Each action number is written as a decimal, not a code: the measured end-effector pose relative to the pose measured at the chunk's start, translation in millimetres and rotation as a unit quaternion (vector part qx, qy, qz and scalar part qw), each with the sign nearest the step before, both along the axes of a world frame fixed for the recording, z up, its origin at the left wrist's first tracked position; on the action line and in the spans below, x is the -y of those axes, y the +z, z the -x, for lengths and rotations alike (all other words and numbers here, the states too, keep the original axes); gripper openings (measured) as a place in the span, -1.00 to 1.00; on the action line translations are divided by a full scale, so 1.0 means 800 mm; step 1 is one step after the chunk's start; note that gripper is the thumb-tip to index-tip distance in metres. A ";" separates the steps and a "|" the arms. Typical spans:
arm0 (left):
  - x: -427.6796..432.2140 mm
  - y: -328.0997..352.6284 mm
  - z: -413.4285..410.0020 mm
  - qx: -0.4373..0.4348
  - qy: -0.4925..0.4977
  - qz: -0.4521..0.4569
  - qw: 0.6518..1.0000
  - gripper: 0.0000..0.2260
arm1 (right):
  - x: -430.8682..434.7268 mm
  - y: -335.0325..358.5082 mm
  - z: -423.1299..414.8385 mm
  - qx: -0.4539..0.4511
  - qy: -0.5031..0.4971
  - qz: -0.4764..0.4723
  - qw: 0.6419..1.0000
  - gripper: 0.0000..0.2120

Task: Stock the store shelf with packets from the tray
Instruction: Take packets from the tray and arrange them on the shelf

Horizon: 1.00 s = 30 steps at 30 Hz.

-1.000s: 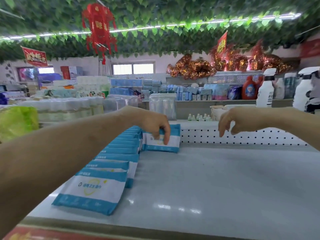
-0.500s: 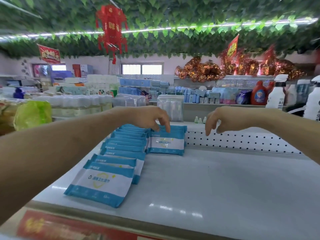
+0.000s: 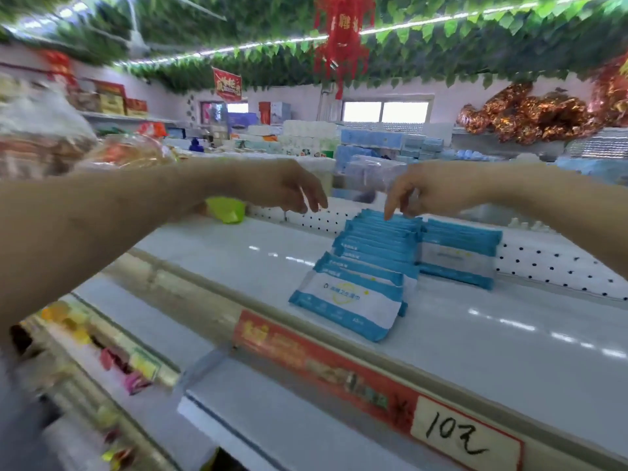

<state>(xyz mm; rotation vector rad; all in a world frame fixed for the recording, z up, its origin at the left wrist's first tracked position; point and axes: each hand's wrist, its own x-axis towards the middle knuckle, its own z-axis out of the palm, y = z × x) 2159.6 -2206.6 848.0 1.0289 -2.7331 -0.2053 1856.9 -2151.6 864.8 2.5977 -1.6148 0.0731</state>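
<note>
Both hands empty, held above the white metal store shelf [image 3: 210,266]. Left hand [image 3: 282,186] hangs palm down, fingers loosely spread and drooping, gripping nothing, over the shelf's back edge near the white perforated back panel [image 3: 560,266]. Right hand [image 3: 431,192] also palm down, fingers loosely curled apart, holding nothing; index fingertip is just above the rear end of the row of blue-and-white plastic packets [image 3: 367,266], contact cannot be told. Row overlaps like shingles, running from the back panel toward the front edge, front packet lying flat near that edge. Second short stack of same blue-and-white packets [image 3: 458,256] leans just beside it, against the back panel. Red price strip [image 3: 323,362] with a handwritten white tag [image 3: 465,436] along the front edge. Left side of the view blurred.
</note>
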 end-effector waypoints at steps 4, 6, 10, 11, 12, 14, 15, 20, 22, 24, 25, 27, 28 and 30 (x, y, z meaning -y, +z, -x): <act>-0.039 -0.015 -0.122 -0.008 0.095 0.013 0.995 -0.67 | 0.036 -0.006 -0.115 0.030 0.085 -0.008 0.996 -0.69; -0.067 -0.031 -0.189 -0.012 0.145 0.011 0.989 -0.66 | 0.046 -0.016 -0.185 0.043 0.145 -0.006 0.989 -0.70; -0.135 -0.078 -0.319 -0.045 0.258 -0.030 0.965 -0.70 | 0.044 -0.049 -0.331 0.024 0.265 -0.028 0.964 -0.71; -0.152 -0.093 -0.348 -0.058 0.280 -0.039 0.958 -0.72 | 0.041 -0.059 -0.365 0.024 0.291 -0.039 0.956 -0.70; -0.167 -0.107 -0.374 -0.078 0.301 -0.052 0.949 -0.73 | 0.037 -0.069 -0.397 0.019 0.314 -0.048 0.948 -0.70; -0.202 -0.144 -0.427 -0.128 0.346 -0.080 0.926 -0.74 | 0.027 -0.099 -0.464 0.008 0.365 -0.054 0.930 -0.72; -0.211 -0.164 -0.441 -0.150 0.357 -0.089 0.918 -0.73 | 0.023 -0.110 -0.483 0.001 0.377 -0.061 0.924 -0.73; -0.284 -0.307 -0.500 -0.181 0.440 -0.172 0.863 -0.69 | -0.007 -0.227 -0.604 -0.062 0.425 -0.142 0.892 -0.72; -0.318 -0.374 -0.507 -0.157 0.459 -0.214 0.848 -0.68 | -0.026 -0.298 -0.630 -0.089 0.436 -0.180 0.877 -0.71; -0.357 -0.439 -0.505 -0.127 0.469 -0.244 0.839 -0.71 | -0.046 -0.374 -0.638 -0.120 0.446 -0.223 0.859 -0.72; -0.377 -0.471 -0.503 -0.117 0.472 -0.259 0.835 -0.73 | -0.056 -0.412 -0.637 -0.131 0.447 -0.250 0.849 -0.73; -0.411 -0.526 -0.496 -0.099 0.480 -0.297 0.819 -0.75 | -0.075 -0.480 -0.633 -0.144 0.440 -0.309 0.831 -0.72; -0.424 -0.548 -0.492 -0.090 0.484 -0.314 0.812 -0.74 | -0.082 -0.508 -0.631 -0.147 0.435 -0.333 0.824 -0.71; -0.442 -0.582 -0.489 -0.077 0.491 -0.331 0.802 -0.71 | -0.092 -0.552 -0.629 -0.144 0.428 -0.357 0.817 -0.67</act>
